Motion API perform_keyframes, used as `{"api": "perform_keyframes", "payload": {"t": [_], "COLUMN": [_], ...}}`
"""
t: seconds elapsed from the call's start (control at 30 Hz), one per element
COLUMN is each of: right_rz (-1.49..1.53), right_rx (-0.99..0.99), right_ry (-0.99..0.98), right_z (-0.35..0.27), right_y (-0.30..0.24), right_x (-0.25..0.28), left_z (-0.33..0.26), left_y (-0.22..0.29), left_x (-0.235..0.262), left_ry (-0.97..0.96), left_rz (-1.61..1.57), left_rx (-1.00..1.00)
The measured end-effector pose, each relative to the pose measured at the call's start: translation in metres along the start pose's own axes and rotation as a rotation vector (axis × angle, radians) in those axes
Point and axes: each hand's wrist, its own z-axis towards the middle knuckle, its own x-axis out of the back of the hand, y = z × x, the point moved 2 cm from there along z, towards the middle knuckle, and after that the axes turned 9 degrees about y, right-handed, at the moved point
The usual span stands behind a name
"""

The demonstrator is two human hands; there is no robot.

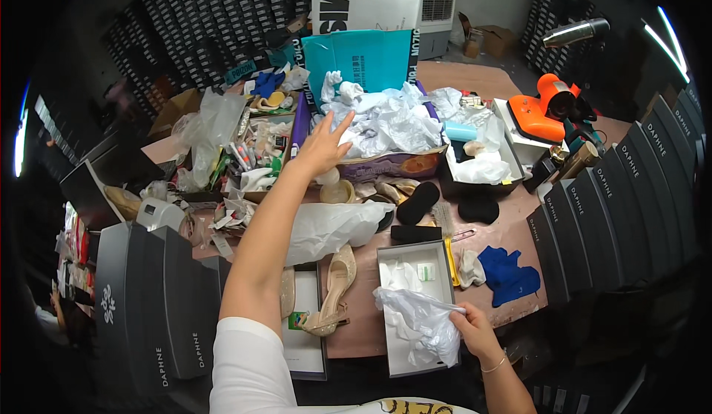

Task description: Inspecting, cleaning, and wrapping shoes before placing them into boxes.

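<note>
My left hand [320,148] is stretched far forward with its fingers spread, at the near left edge of a purple box heaped with crumpled white tissue paper [389,126]. Between the fingers of my right hand [475,331] is pinched the edge of a thin white sheet [423,321], tissue or plastic. This sheet drapes over an open white shoebox [443,264] that has more white paper and a small green-and-white packet inside. A glittery gold heeled sandal [337,288] lies beside another shoebox [302,358] at the left, where part of a second sandal shows behind my forearm.
Stacks of dark grey shoeboxes rise at the right [630,206] and left [133,303]. A blue cloth [510,274], a yellow-handled brush [449,254] and black pads [419,204] lie on the table. An orange device [540,113] stands at the back right; a clear plastic bag [213,139] sits back left.
</note>
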Motion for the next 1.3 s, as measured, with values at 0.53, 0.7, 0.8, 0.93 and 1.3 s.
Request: {"api": "perform_keyframes", "payload": {"t": [0.53,0.7,0.8,0.93,1.3], "right_rz": [0.151,0.261,0.113,0.153,0.114], "right_rx": [-0.096,-0.077,-0.028,-0.082,-0.072], "right_ry": [0.078,0.071,0.072,0.147,0.185], "right_z": [0.038,0.052,0.050,0.047,0.049], "right_y": [0.010,0.010,0.012,0.012,0.013], "right_x": [0.021,0.010,0.013,0.010,-0.005], "left_z": [0.057,-0.006,0.007,0.035,0.029], "left_y": [0.013,-0.047,-0.079,-0.104,-0.120], "left_x": [0.020,0.015,-0.013,-0.065,-0.064], "left_ry": [0.157,-0.183,-0.245,-0.646,-0.543], "left_rz": [0.105,0.437,0.530,0.311,-0.015], "left_rx": [-0.086,-0.057,-0.097,0.011,0.243]}}
